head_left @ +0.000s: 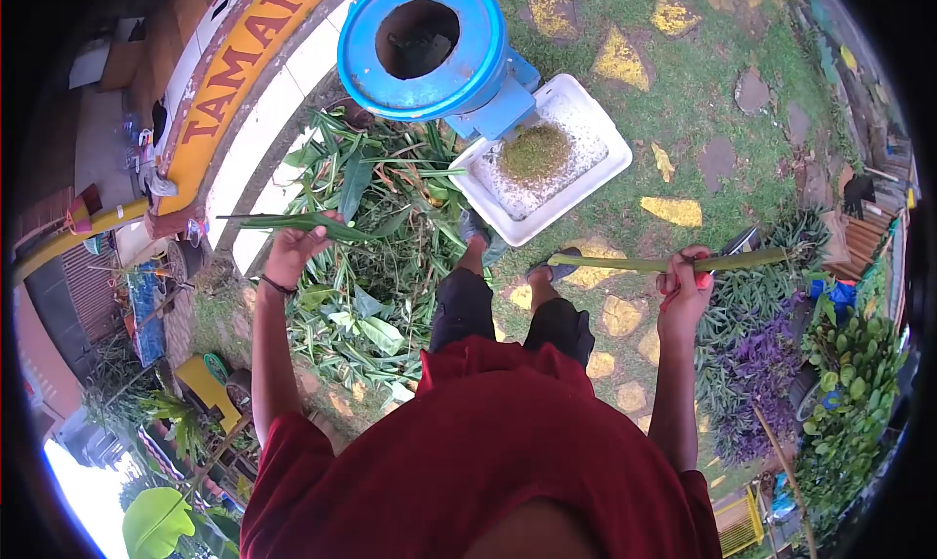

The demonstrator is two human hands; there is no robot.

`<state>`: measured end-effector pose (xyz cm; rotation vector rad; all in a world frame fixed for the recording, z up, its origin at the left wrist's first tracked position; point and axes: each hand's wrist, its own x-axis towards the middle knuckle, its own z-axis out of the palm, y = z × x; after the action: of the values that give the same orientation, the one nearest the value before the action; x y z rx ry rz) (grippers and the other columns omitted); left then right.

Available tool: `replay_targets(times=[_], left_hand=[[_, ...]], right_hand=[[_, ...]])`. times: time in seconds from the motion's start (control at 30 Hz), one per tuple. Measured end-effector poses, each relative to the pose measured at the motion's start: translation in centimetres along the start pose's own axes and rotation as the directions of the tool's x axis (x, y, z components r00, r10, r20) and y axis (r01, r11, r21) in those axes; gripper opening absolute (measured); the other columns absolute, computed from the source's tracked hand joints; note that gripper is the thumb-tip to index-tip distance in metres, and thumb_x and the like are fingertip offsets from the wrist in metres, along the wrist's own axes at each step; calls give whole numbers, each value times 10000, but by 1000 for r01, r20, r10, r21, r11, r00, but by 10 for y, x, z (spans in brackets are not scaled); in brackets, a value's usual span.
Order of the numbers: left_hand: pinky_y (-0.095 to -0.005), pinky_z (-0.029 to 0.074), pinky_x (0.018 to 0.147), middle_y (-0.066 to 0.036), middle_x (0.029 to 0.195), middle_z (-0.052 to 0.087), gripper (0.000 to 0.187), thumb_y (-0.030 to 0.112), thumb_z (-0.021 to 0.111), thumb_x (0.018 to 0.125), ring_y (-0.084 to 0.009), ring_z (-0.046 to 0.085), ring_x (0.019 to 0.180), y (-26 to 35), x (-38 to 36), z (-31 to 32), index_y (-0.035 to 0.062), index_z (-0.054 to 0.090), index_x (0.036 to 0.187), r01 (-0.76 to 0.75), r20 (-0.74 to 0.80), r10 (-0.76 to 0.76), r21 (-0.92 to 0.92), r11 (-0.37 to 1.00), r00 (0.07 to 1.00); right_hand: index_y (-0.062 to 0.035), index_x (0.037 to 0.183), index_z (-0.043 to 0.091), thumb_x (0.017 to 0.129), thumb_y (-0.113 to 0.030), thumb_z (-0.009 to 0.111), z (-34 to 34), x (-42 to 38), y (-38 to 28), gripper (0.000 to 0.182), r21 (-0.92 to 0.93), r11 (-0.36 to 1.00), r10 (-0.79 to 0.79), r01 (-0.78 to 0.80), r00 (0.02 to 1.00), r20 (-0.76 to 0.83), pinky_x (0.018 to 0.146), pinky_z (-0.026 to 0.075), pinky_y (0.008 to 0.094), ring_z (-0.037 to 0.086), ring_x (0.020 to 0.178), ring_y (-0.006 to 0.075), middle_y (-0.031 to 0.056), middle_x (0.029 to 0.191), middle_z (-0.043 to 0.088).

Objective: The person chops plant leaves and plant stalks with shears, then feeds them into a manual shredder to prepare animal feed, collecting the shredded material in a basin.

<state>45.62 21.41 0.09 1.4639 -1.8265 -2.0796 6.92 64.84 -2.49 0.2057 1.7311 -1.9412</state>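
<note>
My left hand [291,254] is closed around a long, narrow green leaf [337,229] held out to the left, above a heap of cut leaves. In my right hand [683,288] is a long green stalk [610,262], lying roughly level across the fist. An orange-red piece, perhaps a handle, shows at that same fist, and a dark blade-like shape [744,243] sticks out behind the stalk; I cannot make out whether they belong together. Ahead stands a blue machine [478,66] with a round top opening. Under its spout, a white tub [612,177] contains chopped greenish material [535,153].
The heap of cut leaves and stems [371,296] lies left of my feet. A curved yellow wall [234,61] lettered "TAMAN" borders the left. Yellow-painted stepping stones [672,211] dot the grass. Purple plants [766,374] and leafy bushes grow at right.
</note>
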Motion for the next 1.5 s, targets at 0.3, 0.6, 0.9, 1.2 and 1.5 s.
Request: replay_targets(times=[0.3, 0.6, 0.9, 1.2, 1.5], left_hand=[[-457, 540, 1020, -190, 1269, 632, 270, 31, 530, 995, -390, 583, 1223, 236, -115, -99, -19, 562, 1258, -524, 157, 571, -261, 811, 806], [-398, 517, 1055, -184, 1382, 553, 296, 62, 507, 1017, -375, 509, 1312, 343, -12, -81, -29, 552, 1296, -835, -41, 884, -352, 424, 466], [-326, 519, 984, -133, 1226, 659, 136, 26, 559, 990, -215, 613, 1171, 127, 146, 18, 11, 622, 1109, -721, -396, 605, -317, 616, 691], [-331, 506, 826, -134, 929, 725, 208, -46, 585, 863, -243, 658, 803, 104, 132, -19, 13, 705, 1022, -488, -58, 570, 451, 747, 819], [-468, 500, 745, -243, 845, 665, 177, 59, 658, 874, -416, 655, 838, 177, 298, 39, -4, 653, 1039, -594, 31, 684, 525, 609, 729]], right_hand=[[-79, 1009, 499, 892, 24, 550, 56, -49, -51, 164, 68, 997, -37, 37, 999, 3, 498, 349, 247, 379, 537, 71, 23, 727, 467], [-107, 999, 495, 888, -1, 554, 74, -67, -68, 165, 64, 977, -201, 201, 980, -11, 496, 369, 247, 393, 538, 75, -5, 739, 466], [-112, 955, 483, 898, -43, 573, 71, -85, -64, 126, 105, 959, -237, 264, 947, -215, 471, 369, 244, 380, 514, 73, -9, 692, 438], [-100, 973, 486, 892, -26, 579, 92, -87, -67, 144, 66, 966, -218, 248, 929, -298, 469, 349, 240, 377, 503, 73, 5, 718, 469], [-108, 965, 468, 903, -31, 587, 159, -109, -69, 154, 66, 949, -283, 308, 927, -247, 482, 333, 254, 358, 526, 80, -7, 684, 410]])
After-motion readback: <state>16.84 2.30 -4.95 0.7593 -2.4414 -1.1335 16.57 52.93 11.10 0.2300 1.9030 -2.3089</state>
